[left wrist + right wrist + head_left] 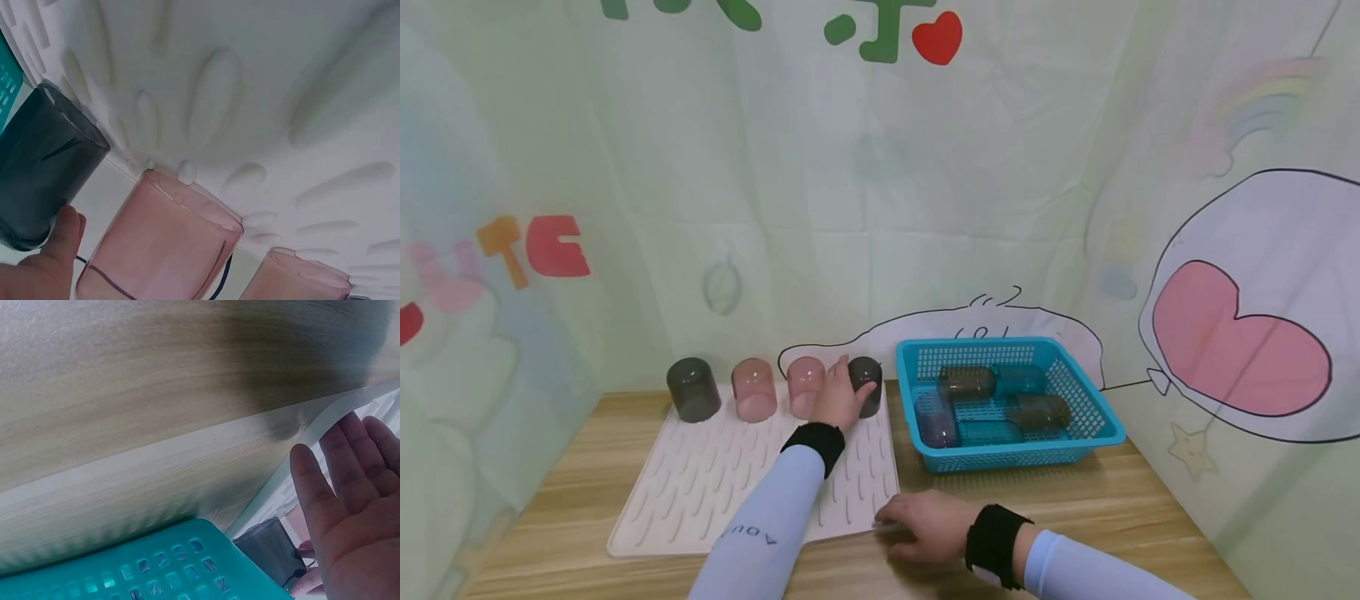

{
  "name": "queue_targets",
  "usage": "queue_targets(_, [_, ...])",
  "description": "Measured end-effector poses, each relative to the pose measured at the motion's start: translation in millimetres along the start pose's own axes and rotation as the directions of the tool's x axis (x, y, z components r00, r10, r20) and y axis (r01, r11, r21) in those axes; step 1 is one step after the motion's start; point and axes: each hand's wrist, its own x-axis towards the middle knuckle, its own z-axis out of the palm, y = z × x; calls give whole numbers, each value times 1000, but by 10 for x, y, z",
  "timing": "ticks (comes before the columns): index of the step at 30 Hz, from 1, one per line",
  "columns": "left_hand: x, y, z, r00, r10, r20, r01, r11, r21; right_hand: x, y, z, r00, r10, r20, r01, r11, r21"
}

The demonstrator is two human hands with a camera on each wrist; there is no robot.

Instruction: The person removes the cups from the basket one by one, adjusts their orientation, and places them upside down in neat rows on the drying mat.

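Note:
My left hand [837, 402] holds a dark grey cup [868, 385] upside down at the mat's back right corner. In the left wrist view, the thumb [62, 240] lies against the side of this cup [50, 165], whose rim meets the white ridged drying mat [685, 492]. Two pink cups [806, 387] [754, 390] and another dark grey cup [694, 390] stand inverted in a row to the left. Beside the mat's front right corner, my right hand [928, 523] rests with loosely extended fingers [310, 478] and nothing in its grasp.
A blue plastic basket [1011, 458] sits on the wooden table [1120, 508] right of the mat. Several tinted cups lie on their sides in it, including a brown one [966, 383] and a purple one [936, 421]. Behind hangs a printed cloth [1000, 208].

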Motion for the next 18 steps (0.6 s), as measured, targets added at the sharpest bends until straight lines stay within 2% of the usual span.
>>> queue_targets(10, [-126,59,-144,997,69,-44,-69,998,-3,-6,-18,10,1000,-8,-25,7,1000,-27])
queue_targets(14, [-247,102,-252,990,130,-63,-132,991,-32,-3,-23,23,1000,-6,-28,5,999,-33])
queue_targets(18, [-434,134,-392,981,183,-62,-186,981,-53,-2,-36,20,999,-10,-31,9,1000,-29])
